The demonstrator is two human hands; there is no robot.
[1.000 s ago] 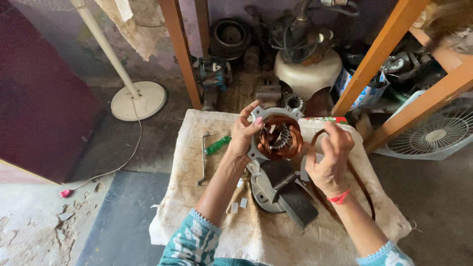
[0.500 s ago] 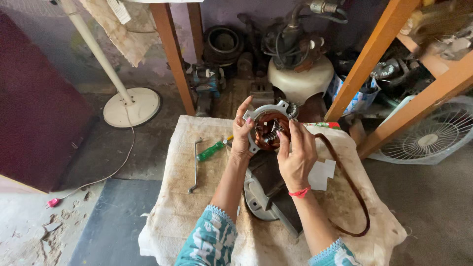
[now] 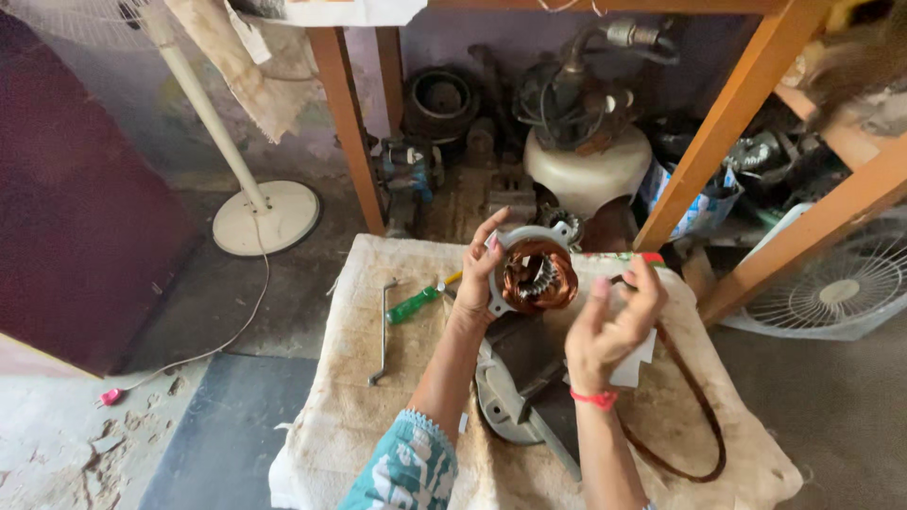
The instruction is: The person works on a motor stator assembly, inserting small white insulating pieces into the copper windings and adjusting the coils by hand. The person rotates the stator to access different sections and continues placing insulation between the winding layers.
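My left hand (image 3: 475, 274) grips the rim of a round motor stator (image 3: 534, 272) with copper windings, held up above the cloth-covered table (image 3: 378, 416). My right hand (image 3: 612, 331) hovers just right of the stator, fingers spread and empty, a red band at its wrist. Under both hands lie a grey round motor cover (image 3: 496, 401) and a dark metal block (image 3: 539, 368). A brown belt loop (image 3: 694, 416) curves on the cloth to the right.
A green-handled screwdriver (image 3: 416, 304) and a bent metal rod (image 3: 382, 331) lie on the cloth's left. Behind stand orange wooden legs (image 3: 345, 113), a white pump (image 3: 586, 165) and motor parts. A fan stand (image 3: 265, 212) is at left, a fan grille (image 3: 836, 288) at right.
My right hand has drawn back from the stator to the right and opened its fingers. My left hand keeps holding the stator up.
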